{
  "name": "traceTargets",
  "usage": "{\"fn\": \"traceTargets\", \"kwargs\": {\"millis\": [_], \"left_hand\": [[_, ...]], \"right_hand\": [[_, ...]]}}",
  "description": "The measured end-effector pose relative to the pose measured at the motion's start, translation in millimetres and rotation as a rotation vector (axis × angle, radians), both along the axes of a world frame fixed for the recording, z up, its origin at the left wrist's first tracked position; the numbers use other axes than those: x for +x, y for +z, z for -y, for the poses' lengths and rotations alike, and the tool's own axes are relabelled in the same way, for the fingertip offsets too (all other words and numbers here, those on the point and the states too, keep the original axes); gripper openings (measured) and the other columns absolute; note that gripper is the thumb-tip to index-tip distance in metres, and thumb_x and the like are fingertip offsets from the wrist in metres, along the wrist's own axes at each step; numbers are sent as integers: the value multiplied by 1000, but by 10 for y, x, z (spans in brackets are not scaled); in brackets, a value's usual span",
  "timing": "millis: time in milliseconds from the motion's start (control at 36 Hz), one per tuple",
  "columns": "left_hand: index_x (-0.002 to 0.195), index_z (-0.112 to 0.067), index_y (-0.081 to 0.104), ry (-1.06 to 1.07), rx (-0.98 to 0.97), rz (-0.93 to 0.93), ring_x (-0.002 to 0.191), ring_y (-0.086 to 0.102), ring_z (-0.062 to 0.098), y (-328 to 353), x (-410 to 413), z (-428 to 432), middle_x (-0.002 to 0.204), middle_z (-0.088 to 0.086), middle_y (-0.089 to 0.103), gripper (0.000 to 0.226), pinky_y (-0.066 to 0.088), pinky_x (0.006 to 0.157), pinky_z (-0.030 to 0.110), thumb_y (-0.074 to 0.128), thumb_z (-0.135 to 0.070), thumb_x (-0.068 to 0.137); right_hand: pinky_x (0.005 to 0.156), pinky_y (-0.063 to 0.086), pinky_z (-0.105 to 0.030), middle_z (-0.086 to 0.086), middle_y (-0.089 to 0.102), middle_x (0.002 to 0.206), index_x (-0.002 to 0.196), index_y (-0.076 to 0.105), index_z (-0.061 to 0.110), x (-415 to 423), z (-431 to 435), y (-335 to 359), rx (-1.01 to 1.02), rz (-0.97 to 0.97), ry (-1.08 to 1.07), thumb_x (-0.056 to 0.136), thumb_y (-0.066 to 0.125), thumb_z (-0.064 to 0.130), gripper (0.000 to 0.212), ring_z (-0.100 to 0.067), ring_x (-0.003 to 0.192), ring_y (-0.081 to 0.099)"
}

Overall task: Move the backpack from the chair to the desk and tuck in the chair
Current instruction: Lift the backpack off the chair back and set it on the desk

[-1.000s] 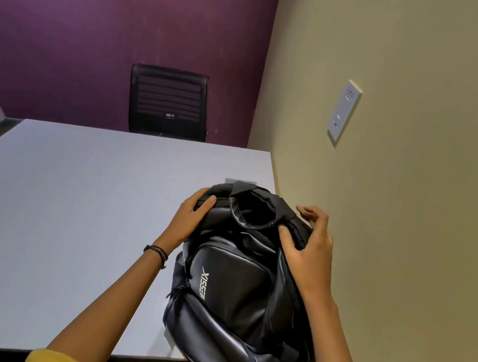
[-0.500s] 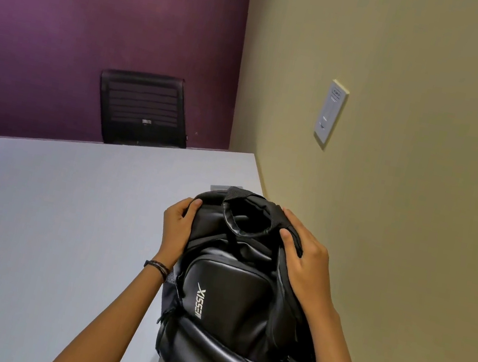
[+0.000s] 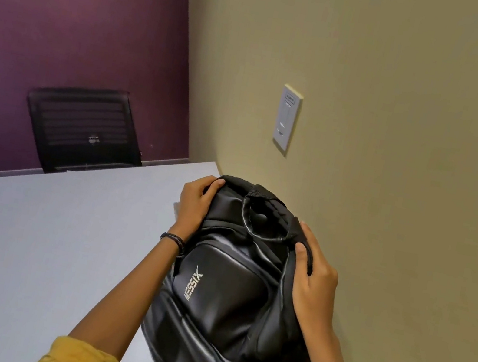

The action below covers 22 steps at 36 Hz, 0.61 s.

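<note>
L hand (image 3: pixel 195 205): I see it curled over the top-left shoulder of the backpack (image 3: pixel 230 294), fingers (image 3: pixel 215 183) wrapped over the upper edge, clamped on fabric. Dark band at the wrist.
R hand (image 3: pixel 313 285): cupped on the top-right shoulder, thumb pressed into the strap by the carry loop (image 3: pixel 263 217), rest of the fingers round the far side; closed on the bag, not spread.
Backpack: black, logo panel facing up, lying w/ its top end away from me at the desk's right edge, hard by the beige wall (image 3: pixel 386 206). Bottom end runs out of frame at the near edge; can't tell if it overhangs.
Desk (image 3: pixel 44 242): grey top, bare to the left of the bag.
Step, my read: settling the bag on the desk; chair tuck not yet done.
How to do it well: I'd nudge it fwd & a bit left so the whole base sits on the top, press down evenly w/ both palms, check it doesn't rock, then let go both sides together.
Risk: soft, heavy-looking bag; if the near end hangs off it may slide back toward me.
Chair (image 3: pixel 81 127): a black one at the far side, against the purple wall. The one to tuck isn't in view.
</note>
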<state>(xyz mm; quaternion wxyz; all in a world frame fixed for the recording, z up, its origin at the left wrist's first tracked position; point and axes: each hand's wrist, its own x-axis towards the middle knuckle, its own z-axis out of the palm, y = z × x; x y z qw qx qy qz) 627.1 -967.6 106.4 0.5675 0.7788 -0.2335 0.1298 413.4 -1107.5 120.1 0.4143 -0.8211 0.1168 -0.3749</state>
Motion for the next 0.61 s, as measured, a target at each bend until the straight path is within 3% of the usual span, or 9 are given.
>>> {"fn": "traceTargets", "kwargs": {"millis": [56,83,167,250,361,528,611], "left_hand": [[72,-24,63,-30,31,23,61,52,-8,63,67,149,62,-18,57,24,36,61,5,55,-27,94],[76,-21,67,-47,42,31,63,53,-10,93,97,218,65,-18,58,22,36,62,4,56,-27,94],[83,-14,71,-113,69,83,67,54,-7,200,166,422,71,-11,62,22,36,65,1,56,-25,94],[83,-14,71,-183,87,111,70,54,0,241,216,569,75,-9,65,22,38,66,3,55,-26,94],[84,-12,72,-190,54,81,70,56,-13,107,273,617,78,-9,66,21,37,66,-1,56,-23,94],[90,-14,70,-129,-56,-70,75,58,-14,-236,341,482,85,-4,68,21,41,70,0,51,-21,96],[93,-19,61,-143,-93,-155,77,55,-11,-396,301,382,85,-11,62,24,43,76,9,39,-26,102]], "right_hand": [[74,42,-13,-8,68,119,135,41,25,-16,17,-20,7,12,-40,91,39,37,45,-26,77,63],[81,45,-14,-3,64,125,135,40,26,-25,20,-28,13,19,-59,91,40,35,45,-28,90,67],[97,40,-9,14,51,130,135,38,27,-72,25,-54,10,57,-112,92,41,31,43,-19,116,58],[99,43,-19,18,48,133,137,37,29,-105,31,-95,26,66,-136,94,39,35,43,-16,118,57],[102,32,-4,27,41,133,138,34,29,-62,6,-145,54,62,-145,94,37,41,46,2,124,44],[105,28,-5,28,38,135,138,32,33,113,-99,-196,-10,-20,-109,95,39,37,44,7,127,39],[107,29,-9,22,39,137,137,30,36,205,-187,-197,-56,-61,-93,95,39,36,43,7,127,37]]}}
